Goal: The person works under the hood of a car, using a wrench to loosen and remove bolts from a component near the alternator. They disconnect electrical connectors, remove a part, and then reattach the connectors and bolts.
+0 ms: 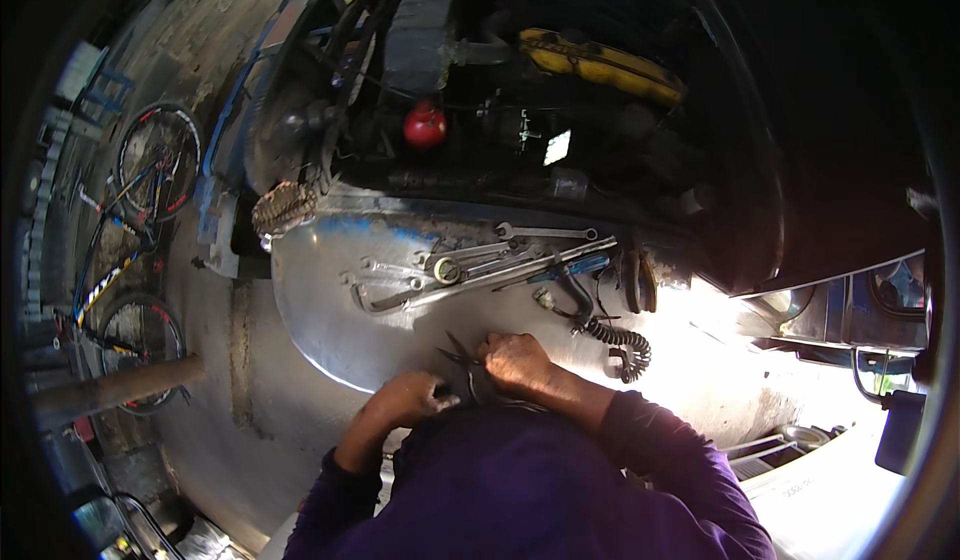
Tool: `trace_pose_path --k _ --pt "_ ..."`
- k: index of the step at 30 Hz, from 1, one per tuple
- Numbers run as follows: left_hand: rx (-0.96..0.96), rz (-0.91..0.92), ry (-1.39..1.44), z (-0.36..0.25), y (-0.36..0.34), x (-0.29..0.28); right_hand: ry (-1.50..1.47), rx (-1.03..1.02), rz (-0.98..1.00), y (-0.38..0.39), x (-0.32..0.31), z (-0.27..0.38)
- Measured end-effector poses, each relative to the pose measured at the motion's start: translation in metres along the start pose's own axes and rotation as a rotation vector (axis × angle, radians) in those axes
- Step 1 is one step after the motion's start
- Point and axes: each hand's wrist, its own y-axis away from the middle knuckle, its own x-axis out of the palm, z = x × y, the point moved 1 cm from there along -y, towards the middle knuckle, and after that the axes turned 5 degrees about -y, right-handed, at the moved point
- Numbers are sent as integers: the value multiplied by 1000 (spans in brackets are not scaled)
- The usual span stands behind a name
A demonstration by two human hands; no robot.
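Note:
In front of my chest, my right hand (515, 362) is closed on dark scissors (460, 352). Their two pointed blades stand apart, angled up and to the left; the handles are partly hidden by my fingers. My left hand (408, 398) is just left of the scissors, its fingers curled inward. Something small and dark lies at its fingertips, but I cannot make out what it is. Beyond both hands, several metal wrenches (545, 232) rest on a smooth grey panel (330, 330), with a long metal bar (490, 278) among them.
A black coiled hose (625, 340) lies right of the tools. Behind the panel is an open engine bay with a yellow engine cover (600, 65) and a red round part (425, 125). At left stand a bicycle (125, 260) and a brown post (120, 390). Bright light falls from the right.

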Motion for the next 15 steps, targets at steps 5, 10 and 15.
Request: trace_pose_path --k 5,10,15 --pt "194 -239 834 -50 -29 -44 -535 -134 -439 13 -87 -36" --pt "557 -591 1264 -128 -104 -126 -755 -102 -729 -10 -171 -79" --pt "542 -609 1003 -166 -206 -194 -646 84 -880 -48 -196 -148"
